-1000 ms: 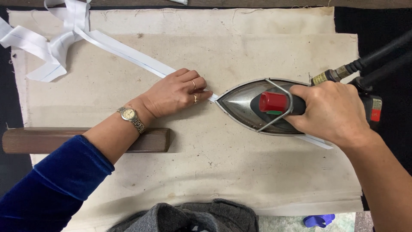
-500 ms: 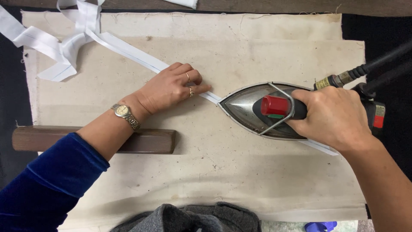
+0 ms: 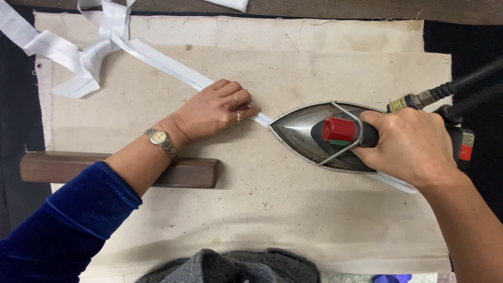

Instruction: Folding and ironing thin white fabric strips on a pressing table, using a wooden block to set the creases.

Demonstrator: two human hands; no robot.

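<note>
While strip point(image 3: 173, 67) lies slantwise across pad cloth point(image 3: 325, 220), pressing step judged in hand. Left hand point(image 3: 212, 110) flat, fingers spread, pinning strip just ahead of iron point(image 3: 319, 133). Right hand point(image 3: 411, 147) clenched round iron handle, soleplate on strip. Next stretch likely calls for sliding fingers clear first. Wooden block point(image 3: 194, 173) beneath forearm.

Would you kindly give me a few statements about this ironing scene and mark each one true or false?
1. The right hand grips the iron. True.
2. The left hand presses on the white strip. True.
3. The iron's tip points away from the left hand. False: it points toward it.
4. The wooden block lies on the strip. False: it lies apart, under the left forearm.
5. The left wrist wears a watch. True.
</note>
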